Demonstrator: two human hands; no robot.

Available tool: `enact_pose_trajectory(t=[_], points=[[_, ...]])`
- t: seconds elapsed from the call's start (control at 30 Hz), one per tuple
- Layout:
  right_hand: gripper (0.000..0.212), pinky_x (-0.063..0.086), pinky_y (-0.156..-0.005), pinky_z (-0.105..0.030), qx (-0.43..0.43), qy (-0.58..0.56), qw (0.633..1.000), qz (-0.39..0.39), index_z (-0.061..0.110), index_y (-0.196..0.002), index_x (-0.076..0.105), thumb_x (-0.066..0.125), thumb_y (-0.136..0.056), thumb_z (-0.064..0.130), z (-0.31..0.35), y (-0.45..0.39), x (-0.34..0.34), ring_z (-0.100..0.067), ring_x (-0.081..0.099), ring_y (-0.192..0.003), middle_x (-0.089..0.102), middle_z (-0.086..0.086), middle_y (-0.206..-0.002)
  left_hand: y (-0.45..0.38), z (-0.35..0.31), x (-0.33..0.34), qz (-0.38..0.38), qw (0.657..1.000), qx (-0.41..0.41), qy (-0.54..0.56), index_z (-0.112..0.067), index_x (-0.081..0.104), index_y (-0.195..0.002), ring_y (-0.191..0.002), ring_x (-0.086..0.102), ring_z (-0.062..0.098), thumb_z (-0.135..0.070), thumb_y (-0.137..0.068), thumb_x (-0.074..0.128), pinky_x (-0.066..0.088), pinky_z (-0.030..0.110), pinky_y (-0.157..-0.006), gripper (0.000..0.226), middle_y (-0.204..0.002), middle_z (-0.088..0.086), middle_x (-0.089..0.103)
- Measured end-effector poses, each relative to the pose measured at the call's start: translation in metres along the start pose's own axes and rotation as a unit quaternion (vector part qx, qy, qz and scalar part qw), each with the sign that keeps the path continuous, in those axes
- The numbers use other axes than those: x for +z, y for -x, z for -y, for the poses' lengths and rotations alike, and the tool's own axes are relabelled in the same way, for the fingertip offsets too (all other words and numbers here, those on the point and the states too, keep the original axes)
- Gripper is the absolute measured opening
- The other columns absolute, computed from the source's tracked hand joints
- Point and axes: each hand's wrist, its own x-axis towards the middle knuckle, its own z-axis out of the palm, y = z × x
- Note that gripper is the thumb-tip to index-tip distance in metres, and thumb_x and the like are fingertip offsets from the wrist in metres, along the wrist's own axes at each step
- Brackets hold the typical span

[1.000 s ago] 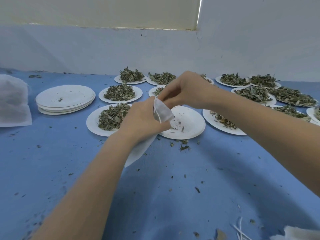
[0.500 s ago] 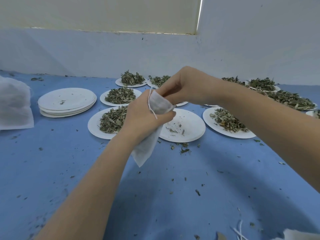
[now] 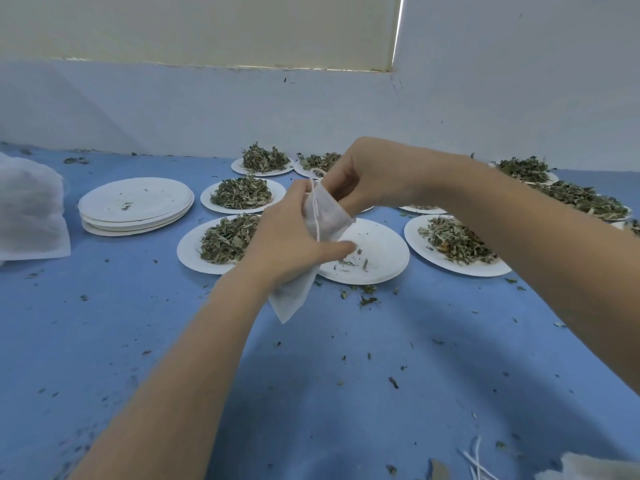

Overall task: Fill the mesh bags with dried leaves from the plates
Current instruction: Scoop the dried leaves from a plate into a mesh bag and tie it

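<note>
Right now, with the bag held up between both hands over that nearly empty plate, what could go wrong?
1. The mesh bag is gripped mid-body by the left hand while the right hand works at its mouth; squeezing or tilting could spill leaves onto the blue table, already littered with crumbs.
2. The drawstring hangs loose and could snag in the fingers.
3. The left forearm passes close to the full plate and might brush leaves off.

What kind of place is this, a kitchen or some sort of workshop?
Probably a small hand-packing workspace for dried herbs or tea, not a kitchen: many paper plates of dried leaves on a blue work surface, a stack of emptied plates, and a mesh bag held in both hands.
</note>
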Motion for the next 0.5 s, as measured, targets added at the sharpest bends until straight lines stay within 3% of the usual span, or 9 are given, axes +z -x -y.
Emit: enact_pose_trajectory(t=[0.13, 0.23, 0.33, 0.37, 0.43, 0.5], points=[[0.018, 0.056, -0.077, -0.023, -0.022, -0.055, 0.996, -0.07, 0.015, -0.094, 0.077, 0.076, -0.076, 0.011, -0.01, 0.011, 0.008, -0.014, 0.07, -0.082, 0.075, 0.002, -0.087, -0.001, 0.009, -0.004, 0.003, 0.998, -0.019, -0.057, -0.023, 0.052, -0.095, -0.075, 0.054, 0.007, -0.021, -0.06, 0.078, 0.041, 0.024, -0.06, 0.044, -0.084, -0.009, 0.059], [0.017, 0.055, -0.077, -0.019, -0.032, -0.182, 0.967, -0.177, 0.016, -0.092, 0.075, 0.074, -0.078, 0.007, -0.024, 0.017, 0.019, -0.008, 0.07, -0.085, 0.075, 0.004, -0.088, -0.003, 0.009, -0.009, 0.001, 0.997, -0.035, -0.068, -0.017, 0.056, -0.093, -0.078, 0.056, 0.017, -0.019, -0.06, 0.077, 0.042, 0.029, -0.061, 0.039, -0.085, -0.002, 0.061], [0.024, 0.047, -0.084, -0.018, 0.039, -0.222, 0.945, -0.238, 0.021, -0.105, 0.07, 0.067, -0.083, 0.014, -0.046, 0.018, 0.029, -0.002, 0.064, -0.1, 0.071, 0.009, -0.105, -0.004, 0.011, -0.012, 0.007, 0.996, -0.063, -0.06, -0.019, 0.055, -0.094, -0.081, 0.054, 0.016, -0.022, -0.061, 0.077, 0.039, 0.027, -0.062, 0.04, -0.087, -0.004, 0.059], [0.033, 0.042, -0.088, -0.02, 0.091, -0.183, 0.956, -0.208, 0.025, -0.117, 0.063, 0.066, -0.084, 0.022, -0.054, 0.018, 0.032, -0.003, 0.058, -0.112, 0.064, 0.011, -0.119, -0.003, 0.011, -0.012, 0.009, 0.996, -0.073, -0.051, -0.019, 0.055, -0.094, -0.081, 0.054, 0.015, -0.025, -0.06, 0.076, 0.039, 0.027, -0.063, 0.041, -0.089, -0.004, 0.058], [0.076, 0.032, -0.099, -0.028, 0.202, -0.067, 0.974, -0.08, 0.026, -0.141, 0.037, 0.069, -0.076, 0.049, -0.07, 0.018, 0.04, -0.012, 0.035, -0.135, 0.039, 0.008, -0.146, -0.003, 0.01, -0.011, 0.014, 0.995, -0.089, -0.029, -0.018, 0.055, -0.096, -0.082, 0.054, 0.016, -0.028, -0.059, 0.075, 0.041, 0.029, -0.064, 0.043, -0.092, -0.001, 0.059], [0.124, 0.026, -0.11, -0.04, 0.263, 0.066, 0.962, 0.028, 0.026, -0.149, 0.015, 0.065, -0.05, 0.082, -0.079, 0.017, 0.048, -0.023, 0.02, -0.141, 0.022, 0.0, -0.154, -0.003, 0.007, -0.01, 0.02, 0.995, -0.1, -0.015, -0.015, 0.055, -0.096, -0.085, 0.057, 0.021, -0.033, -0.055, 0.072, 0.044, 0.033, -0.067, 0.048, -0.094, 0.004, 0.06]])
